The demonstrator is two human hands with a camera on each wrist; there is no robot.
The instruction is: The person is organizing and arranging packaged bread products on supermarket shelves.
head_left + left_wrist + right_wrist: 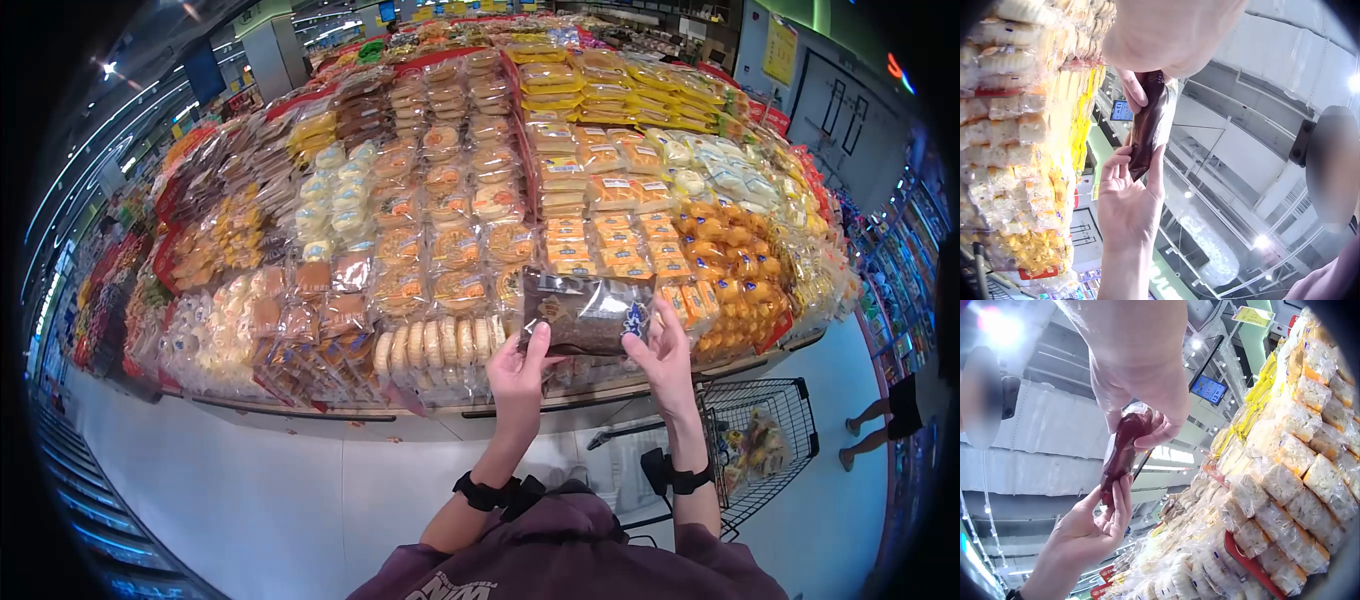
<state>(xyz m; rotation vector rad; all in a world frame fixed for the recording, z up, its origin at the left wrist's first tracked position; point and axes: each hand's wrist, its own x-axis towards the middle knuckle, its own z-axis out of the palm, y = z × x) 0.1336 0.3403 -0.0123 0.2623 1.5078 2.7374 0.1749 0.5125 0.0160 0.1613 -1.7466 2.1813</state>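
Note:
A dark brown plastic food package (585, 315) with a clear, shiny wrapper is held up in front of the packed display. My left hand (518, 370) pinches its left end, thumb on the near face. On the other end, my right hand (665, 360) grips with the thumb near a blue printed mark. Seen from the left wrist, the package (1149, 125) is thin edge-on, with the right hand (1127, 212) around its lower end. The right wrist view shows the fingers of both hands at opposite ends of the package (1124, 444).
Behind the package rises a broad display of bagged baked goods (440, 220) in rows. A black wire shopping cart (765, 450) with bagged items stands at my right. Farther right, a person's legs (875, 435) show on the pale floor (270, 480).

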